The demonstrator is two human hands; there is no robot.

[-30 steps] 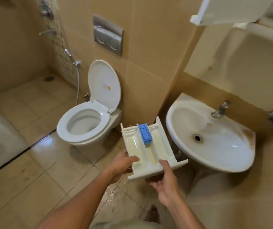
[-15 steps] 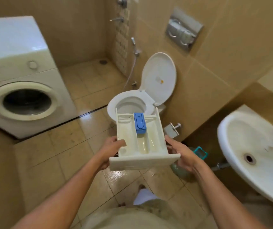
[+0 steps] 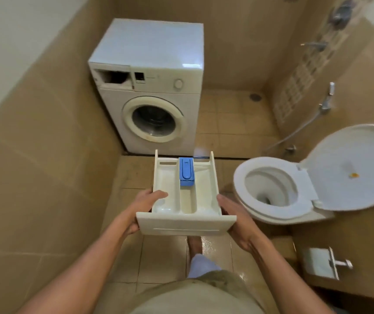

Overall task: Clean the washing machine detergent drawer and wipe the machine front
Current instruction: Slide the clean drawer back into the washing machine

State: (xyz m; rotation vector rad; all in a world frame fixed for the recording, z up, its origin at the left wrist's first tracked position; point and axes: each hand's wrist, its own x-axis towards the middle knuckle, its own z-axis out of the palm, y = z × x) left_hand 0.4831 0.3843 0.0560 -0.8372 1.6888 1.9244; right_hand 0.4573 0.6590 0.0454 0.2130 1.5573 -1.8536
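Left hand grip: I see my left hand (image 3: 146, 207) clamped on the drawer's left wall, thumb hooked over the edge into the left compartment, fingers hidden underneath.
Right hand grip: my right hand (image 3: 235, 220) cups the drawer's right side near the front panel, with the thumb along the wall and the fingers curled under.
Drawer: the white detergent drawer (image 3: 186, 225) is held level between both hands at the centre of the frame, above the tiled floor (image 3: 161, 257).
Drawer contents: three long compartments of yellowed plastic. A blue cap (image 3: 186, 172) sits at the far end of the middle one. I cannot tell whether any residue lies in them.
Washing machine: the washer (image 3: 154, 64) stands at upper centre, well apart from the drawer. Its drawer slot (image 3: 113, 77) gapes dark at the front's upper left, and the round door (image 3: 154, 120) is closed.
Toilet: the toilet (image 3: 269, 191) is at right of frame, lid (image 3: 351, 168) up.
Paper holder: a paper holder (image 3: 322, 264) is at lower right.
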